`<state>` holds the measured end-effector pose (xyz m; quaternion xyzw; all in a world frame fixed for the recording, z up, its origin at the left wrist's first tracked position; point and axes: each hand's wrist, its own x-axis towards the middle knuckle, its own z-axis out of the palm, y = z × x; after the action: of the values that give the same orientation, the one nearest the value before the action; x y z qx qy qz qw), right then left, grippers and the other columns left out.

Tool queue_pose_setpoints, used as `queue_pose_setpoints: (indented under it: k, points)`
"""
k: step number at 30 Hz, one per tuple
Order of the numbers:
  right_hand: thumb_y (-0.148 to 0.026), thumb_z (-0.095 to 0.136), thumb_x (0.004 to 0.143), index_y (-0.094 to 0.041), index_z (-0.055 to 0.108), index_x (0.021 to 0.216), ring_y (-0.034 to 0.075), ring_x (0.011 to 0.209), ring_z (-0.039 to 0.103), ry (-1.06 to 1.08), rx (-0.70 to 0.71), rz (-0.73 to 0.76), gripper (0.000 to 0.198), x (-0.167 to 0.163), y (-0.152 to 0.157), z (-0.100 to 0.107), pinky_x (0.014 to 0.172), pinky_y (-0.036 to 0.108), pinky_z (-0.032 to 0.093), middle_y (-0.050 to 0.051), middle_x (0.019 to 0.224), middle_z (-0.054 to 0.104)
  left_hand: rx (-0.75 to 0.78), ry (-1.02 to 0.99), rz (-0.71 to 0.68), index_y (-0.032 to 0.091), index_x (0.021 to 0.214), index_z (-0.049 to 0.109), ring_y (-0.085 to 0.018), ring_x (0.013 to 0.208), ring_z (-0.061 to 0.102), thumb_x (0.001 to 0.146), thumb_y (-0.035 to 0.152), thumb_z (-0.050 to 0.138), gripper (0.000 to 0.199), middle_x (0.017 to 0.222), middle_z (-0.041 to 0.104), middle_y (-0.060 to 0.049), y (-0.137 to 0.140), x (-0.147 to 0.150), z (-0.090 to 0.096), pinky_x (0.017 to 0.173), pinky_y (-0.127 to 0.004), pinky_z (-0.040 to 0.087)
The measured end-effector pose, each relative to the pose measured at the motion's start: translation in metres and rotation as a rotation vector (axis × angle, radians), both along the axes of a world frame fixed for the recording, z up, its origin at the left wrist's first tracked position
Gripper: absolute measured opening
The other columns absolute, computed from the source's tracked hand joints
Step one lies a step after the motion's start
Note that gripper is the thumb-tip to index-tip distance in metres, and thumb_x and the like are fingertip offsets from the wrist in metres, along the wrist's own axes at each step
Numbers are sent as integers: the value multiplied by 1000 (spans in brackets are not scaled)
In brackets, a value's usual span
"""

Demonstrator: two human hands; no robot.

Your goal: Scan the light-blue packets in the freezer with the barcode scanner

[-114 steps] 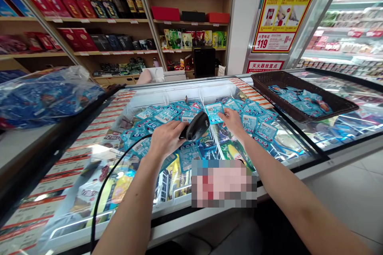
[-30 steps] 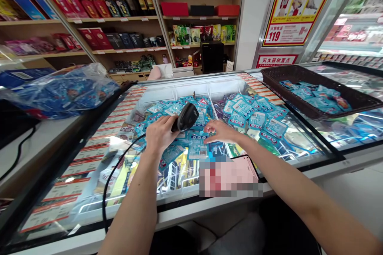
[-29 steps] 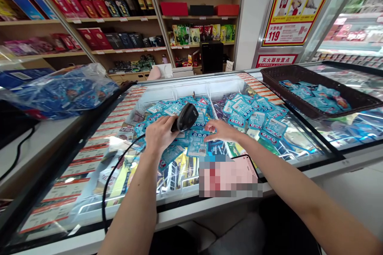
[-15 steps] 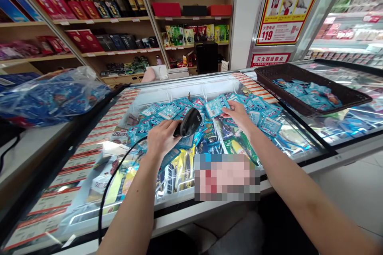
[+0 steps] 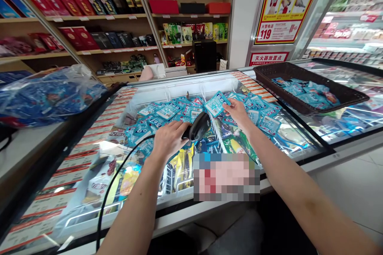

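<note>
My left hand [image 5: 170,139] is wrapped round the handle of a black barcode scanner [image 5: 199,126], whose cord trails down to the left. The scanner's head points towards the blue packet [image 5: 216,104] in my right hand [image 5: 236,113]. Thumb and fingers pinch that packet by its right edge, with a barcode on the face turned to me. Scanner and packet are apart. Many similar blue packets [image 5: 167,110] lie spread on the glass top of the chest freezer [image 5: 98,203] beneath both hands.
A dark brown basket [image 5: 314,72] with more blue packets stands at the right. On the left lies a clear plastic bag [image 5: 50,95] full of blue packages. Shelves [image 5: 191,16] with boxes and bottles line the back. A pixelated patch covers the freezer's front edge.
My left hand has moved slightly right and down with the scanner, bringing its head lower beside the packet. The packet is tilted a little differently in my right hand. The view has shifted slightly.
</note>
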<state>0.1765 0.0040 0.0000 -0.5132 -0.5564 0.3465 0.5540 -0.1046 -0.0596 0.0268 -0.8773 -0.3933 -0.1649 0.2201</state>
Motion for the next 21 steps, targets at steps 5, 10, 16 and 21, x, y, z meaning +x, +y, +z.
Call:
queue_pose_setpoints:
  k: [5, 10, 16, 21]
  points:
    - [-40, 61, 72, -18, 64, 97, 16, 62, 59, -3, 22, 16, 33, 0, 0, 0, 54, 28, 52, -2, 66, 60, -21, 27, 5, 20, 107, 59, -22, 87, 61, 81, 29, 52, 29, 90, 67, -6, -1, 2, 0, 67, -32, 45]
    - [-42, 62, 70, -18, 64, 93, 16, 62, 58, -4, 33, 24, 33, 0, 0, 0, 52, 28, 51, -2, 63, 58, -30, 26, 3, 20, 107, 59, -21, 86, 61, 81, 29, 53, 28, 89, 67, -5, -3, 5, 1, 64, -31, 43]
    - [-42, 62, 69, -18, 64, 91, 16, 60, 57, -1, 33, 22, 33, -1, -2, 2, 52, 28, 51, -2, 62, 57, -36, 15, -3, 21, 107, 59, -21, 86, 61, 81, 29, 53, 28, 88, 67, -5, -3, 5, 1, 62, -30, 42]
    - [-41, 63, 69, -18, 64, 92, 16, 62, 58, 13, 21, 26, 33, -3, -3, 4, 51, 28, 51, -1, 63, 57, -36, 27, 5, 21, 107, 59, -21, 87, 61, 81, 30, 53, 28, 90, 67, -5, -3, 5, 1, 62, -30, 42]
